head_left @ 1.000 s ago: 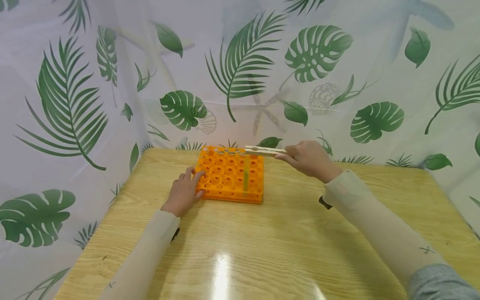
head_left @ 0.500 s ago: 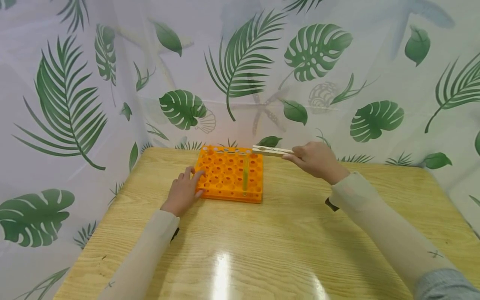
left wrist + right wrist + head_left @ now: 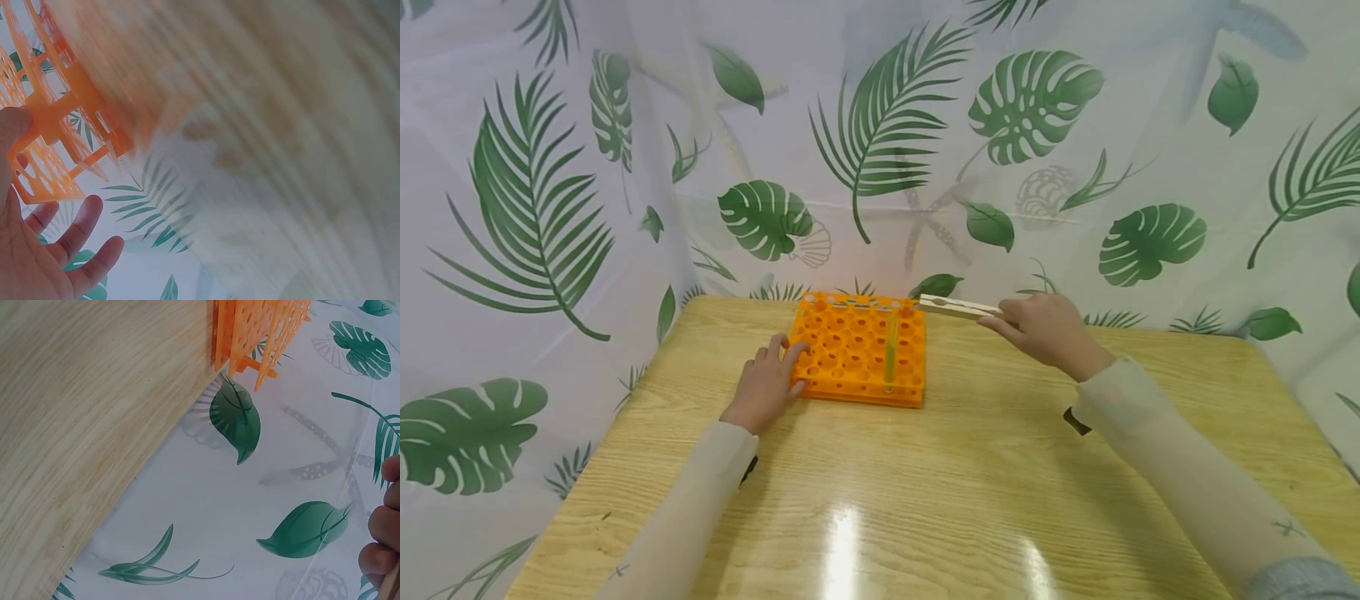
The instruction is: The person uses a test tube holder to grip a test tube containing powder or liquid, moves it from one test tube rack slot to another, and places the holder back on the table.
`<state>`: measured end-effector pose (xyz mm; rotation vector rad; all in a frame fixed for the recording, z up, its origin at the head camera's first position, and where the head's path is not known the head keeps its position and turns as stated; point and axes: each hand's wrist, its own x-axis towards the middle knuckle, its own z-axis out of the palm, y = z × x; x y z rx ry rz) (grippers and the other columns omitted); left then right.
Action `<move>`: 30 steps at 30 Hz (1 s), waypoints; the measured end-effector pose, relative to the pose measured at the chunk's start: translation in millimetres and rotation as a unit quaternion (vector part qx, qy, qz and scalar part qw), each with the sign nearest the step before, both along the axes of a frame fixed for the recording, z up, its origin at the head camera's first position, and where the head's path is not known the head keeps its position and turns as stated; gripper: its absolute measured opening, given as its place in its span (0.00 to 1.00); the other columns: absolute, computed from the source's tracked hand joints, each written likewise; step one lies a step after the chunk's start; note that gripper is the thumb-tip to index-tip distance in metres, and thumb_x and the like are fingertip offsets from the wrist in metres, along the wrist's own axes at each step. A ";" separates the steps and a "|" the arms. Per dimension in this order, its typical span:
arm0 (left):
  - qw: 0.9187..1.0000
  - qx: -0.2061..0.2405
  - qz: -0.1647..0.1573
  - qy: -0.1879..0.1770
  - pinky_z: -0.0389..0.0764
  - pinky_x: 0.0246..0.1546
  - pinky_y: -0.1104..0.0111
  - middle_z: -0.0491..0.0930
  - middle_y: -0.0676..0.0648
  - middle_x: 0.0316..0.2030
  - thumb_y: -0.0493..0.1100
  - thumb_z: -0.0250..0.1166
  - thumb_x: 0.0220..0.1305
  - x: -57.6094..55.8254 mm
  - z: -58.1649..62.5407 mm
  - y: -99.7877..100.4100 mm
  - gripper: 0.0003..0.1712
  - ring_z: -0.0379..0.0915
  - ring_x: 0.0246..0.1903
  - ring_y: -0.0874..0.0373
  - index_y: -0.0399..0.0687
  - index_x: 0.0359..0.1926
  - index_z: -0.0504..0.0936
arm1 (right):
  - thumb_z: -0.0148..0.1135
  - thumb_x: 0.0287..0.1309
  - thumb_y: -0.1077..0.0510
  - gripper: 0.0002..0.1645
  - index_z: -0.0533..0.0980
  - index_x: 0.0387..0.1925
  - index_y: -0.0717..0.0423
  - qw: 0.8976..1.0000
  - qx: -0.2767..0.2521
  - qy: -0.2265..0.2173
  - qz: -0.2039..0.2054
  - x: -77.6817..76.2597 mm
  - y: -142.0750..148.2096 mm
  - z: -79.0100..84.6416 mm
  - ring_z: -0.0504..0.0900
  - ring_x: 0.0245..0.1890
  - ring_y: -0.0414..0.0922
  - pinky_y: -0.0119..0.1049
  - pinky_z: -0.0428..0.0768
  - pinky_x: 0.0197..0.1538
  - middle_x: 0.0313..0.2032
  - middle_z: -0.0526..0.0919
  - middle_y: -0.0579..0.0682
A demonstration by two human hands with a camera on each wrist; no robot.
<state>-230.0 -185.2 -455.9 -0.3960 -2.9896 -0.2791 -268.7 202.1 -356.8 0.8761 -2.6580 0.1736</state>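
Note:
An orange test tube rack (image 3: 850, 346) with rows of round holes stands near the table's back edge. One test tube (image 3: 891, 354) with yellow-green liquid stands in its right part. My left hand (image 3: 762, 387) grips the rack's left end. The left wrist view shows a digit against the rack (image 3: 50, 115) and other fingers (image 3: 87, 215) spread apart beside it. Right of the rack, my right hand (image 3: 1045, 329) holds a wooden test tube clamp (image 3: 958, 307) by its handle. The clamp's tip is beside the rack's upper right corner, apart from the tube.
The light wooden table (image 3: 940, 500) reaches back to a white cloth (image 3: 910, 125) printed with green leaves. A dark strap piece (image 3: 1077, 421) shows under the right sleeve. The left sleeve blurs much of the left wrist view.
My right hand has drawn the clamp to the right, away from the tube's top. The tube stays in the rack, and my left hand keeps its place.

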 end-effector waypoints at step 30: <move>1.000 -0.007 0.000 0.006 0.74 0.39 0.55 0.62 0.40 0.55 0.53 0.61 0.64 2.8 2.7 1.2 0.31 0.67 0.41 0.45 0.53 0.64 0.62 | 0.22 0.64 0.29 0.37 0.68 0.34 0.52 0.993 -0.004 0.111 0.035 10.6 23.2 -11.9 0.45 0.10 0.35 0.28 0.44 0.16 0.07 0.55 0.42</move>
